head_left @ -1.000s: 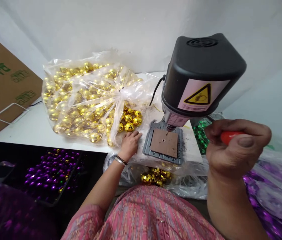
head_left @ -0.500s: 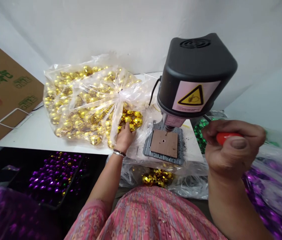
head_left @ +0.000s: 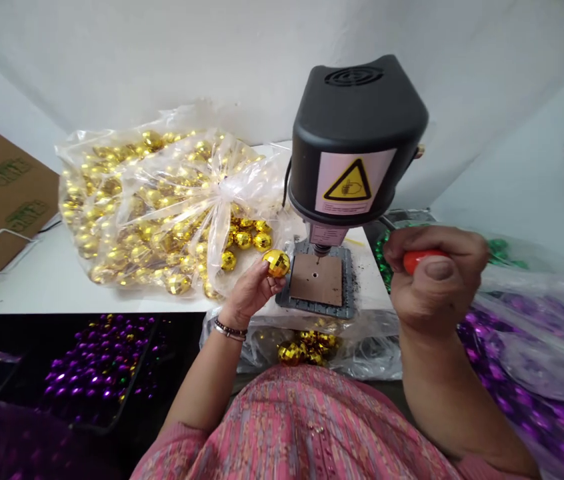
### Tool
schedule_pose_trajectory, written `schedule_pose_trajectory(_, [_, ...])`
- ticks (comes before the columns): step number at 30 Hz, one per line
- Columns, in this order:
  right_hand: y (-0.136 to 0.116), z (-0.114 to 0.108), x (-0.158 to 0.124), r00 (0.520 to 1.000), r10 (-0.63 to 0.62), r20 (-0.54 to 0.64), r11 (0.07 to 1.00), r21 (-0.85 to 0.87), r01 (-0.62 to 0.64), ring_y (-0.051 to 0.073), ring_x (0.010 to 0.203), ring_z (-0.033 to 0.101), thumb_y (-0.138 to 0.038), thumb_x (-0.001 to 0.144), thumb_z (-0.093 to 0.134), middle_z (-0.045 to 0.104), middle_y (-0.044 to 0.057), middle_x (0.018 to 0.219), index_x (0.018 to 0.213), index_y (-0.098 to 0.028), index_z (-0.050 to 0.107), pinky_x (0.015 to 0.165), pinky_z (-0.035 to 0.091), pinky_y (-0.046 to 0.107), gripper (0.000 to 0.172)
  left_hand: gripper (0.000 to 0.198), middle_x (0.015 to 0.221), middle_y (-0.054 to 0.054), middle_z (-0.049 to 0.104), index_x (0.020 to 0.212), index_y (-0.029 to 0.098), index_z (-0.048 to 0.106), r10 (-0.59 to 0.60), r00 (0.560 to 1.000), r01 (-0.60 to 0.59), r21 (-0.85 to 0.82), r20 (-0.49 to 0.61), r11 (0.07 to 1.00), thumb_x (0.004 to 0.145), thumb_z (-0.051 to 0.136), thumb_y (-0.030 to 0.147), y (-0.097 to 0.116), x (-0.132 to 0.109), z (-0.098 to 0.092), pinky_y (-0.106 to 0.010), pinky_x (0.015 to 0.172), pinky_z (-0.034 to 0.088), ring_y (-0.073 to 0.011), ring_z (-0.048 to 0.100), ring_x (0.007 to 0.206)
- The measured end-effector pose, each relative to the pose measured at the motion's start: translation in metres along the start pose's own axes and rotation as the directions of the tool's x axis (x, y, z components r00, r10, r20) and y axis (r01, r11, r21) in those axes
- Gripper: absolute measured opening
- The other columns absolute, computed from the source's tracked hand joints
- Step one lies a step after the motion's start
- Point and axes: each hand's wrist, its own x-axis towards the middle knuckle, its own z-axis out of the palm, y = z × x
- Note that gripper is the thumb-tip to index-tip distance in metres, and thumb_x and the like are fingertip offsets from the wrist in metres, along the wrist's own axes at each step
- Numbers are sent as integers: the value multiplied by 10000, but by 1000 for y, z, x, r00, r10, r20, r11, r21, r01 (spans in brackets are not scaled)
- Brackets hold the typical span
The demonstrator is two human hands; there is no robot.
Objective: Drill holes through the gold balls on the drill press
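Between the fingers of my left hand (head_left: 252, 291) is a shiny gold faceted ball (head_left: 277, 264), held just left of the drill press base. My right hand (head_left: 437, 280) is wrapped round the red-knobbed lever (head_left: 419, 259) of a black bench drill press (head_left: 357, 133). Beneath the drill's chuck lies a square brown board (head_left: 316, 279) with a small hole in it, set on the grey base plate (head_left: 347, 293). To the left rests a clear plastic bag (head_left: 137, 200) full of gold balls, with several loose ones (head_left: 243, 240) at its open side.
A cardboard box (head_left: 7, 200) stands at the far left of the white table (head_left: 22, 290). Below are a black bin of purple balls (head_left: 97, 360), an open bag with gold balls (head_left: 307, 347), and bags of purple (head_left: 537, 400) and green balls on the right.
My left hand has drawn back from the loose balls with one gold ball, towards the drill base. My right hand stays on the lever. The view has shifted slightly.
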Motion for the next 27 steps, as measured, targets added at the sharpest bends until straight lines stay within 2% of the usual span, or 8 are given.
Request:
schedule_pose_trajectory(2, [-2,-1,0,1000,-3,21,1000,-28,4,95,669,594,-468,900,545,612,-29,764,919,-248,620,625,469,279,233,517,890,-34,703,1118,203,622,-27,999,26,30,20,999,735,799,501,-8,2,8,-226,586,491,-118,658,673])
schedule_pose_trajectory(7, [-3,-4,0,998,9,65,995,-96,-3,108,681,578,-481,918,494,604,-27,793,946,-293,607,652,477,305,221,599,910,-23,713,1177,199,564,-19,999,28,242,-39,970,699,836,437,-19,13,25,-199,542,454,-120,682,660])
schedule_pose_trajectory(11, [-2,-5,0,998,6,68,994,-107,2,121,661,564,-490,917,494,568,-22,750,958,-314,603,640,466,315,211,623,953,-29,704,1155,194,521,0,999,16,387,-41,922,667,848,402,-19,18,37,-179,479,410,-139,700,664])
schedule_pose_trajectory(16, [-5,0,4,997,-45,61,989,-136,53,107,645,542,-487,941,471,559,-21,735,926,-294,605,625,446,295,236,558,945,-7,668,1154,197,537,20,1000,-10,506,-15,862,714,801,415,-15,18,47,-184,499,453,-78,619,584])
schedule_pose_trajectory(20, [-19,11,24,999,-22,-24,980,-199,17,61,605,499,-490,955,470,545,-40,689,872,-237,583,625,426,241,290,480,1067,-36,654,1130,176,584,100,995,-75,595,-9,800,755,768,411,-17,19,43,-195,583,512,-75,618,674])
schedule_pose_trajectory(24, [-31,24,58,996,71,-50,983,-163,-78,44,567,442,-476,965,455,433,-51,607,756,-197,478,594,388,208,350,654,1079,-46,675,1421,211,481,116,992,-59,663,-43,746,836,693,414,-19,21,34,-202,577,494,-70,604,631])
schedule_pose_trajectory(27, [-30,29,82,981,182,-69,977,-98,-188,33,552,409,-433,957,481,382,-52,620,712,-196,401,556,361,191,351,650,1111,-59,694,1461,220,486,97,995,-51,719,-24,694,867,657,423,-19,20,32,-201,598,491,-78,625,655])
